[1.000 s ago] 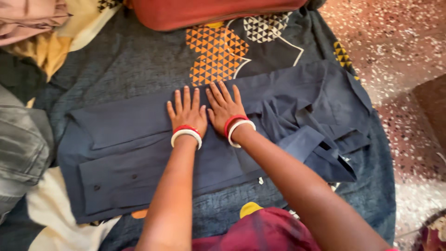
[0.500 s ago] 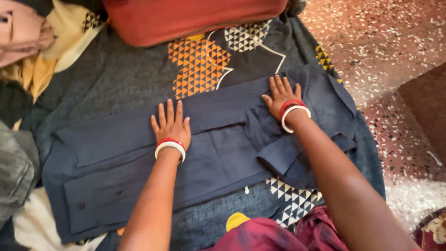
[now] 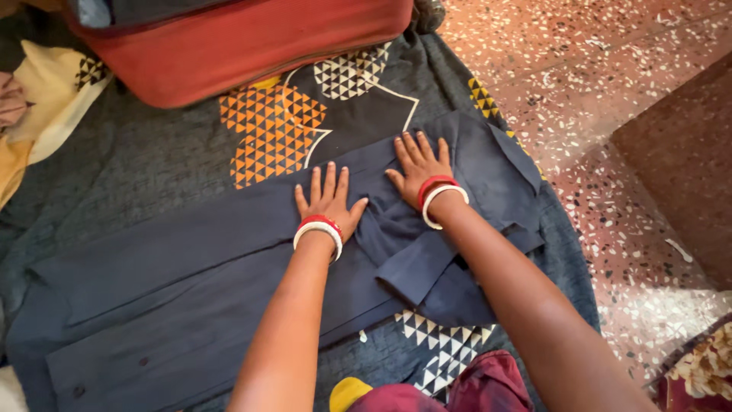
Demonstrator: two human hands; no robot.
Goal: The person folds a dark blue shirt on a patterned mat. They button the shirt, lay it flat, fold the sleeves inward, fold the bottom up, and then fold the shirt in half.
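Note:
A dark navy shirt (image 3: 175, 267) lies folded lengthwise on a patterned grey bedsheet (image 3: 152, 168). My left hand (image 3: 329, 200) presses flat on the shirt near its middle, fingers spread. Just to its right, my right hand (image 3: 418, 162) lies flat on the shirt's upper part, fingers apart. Both wrists wear red and white bangles. A folded sleeve (image 3: 415, 263) rests below my right wrist. Neither hand holds anything.
A red suitcase (image 3: 244, 46) sits at the top of the sheet. Cream and yellow cloth (image 3: 38, 114) lies at the upper left. Speckled reddish floor (image 3: 602, 99) runs along the right, with a dark brown mat (image 3: 679, 160) on it. My maroon clothing (image 3: 457, 385) is at the bottom.
My two hands, spread apart half a second ago, have come closer together near the shirt's upper part. The camera view has shifted right and down, so the suitcase shows more.

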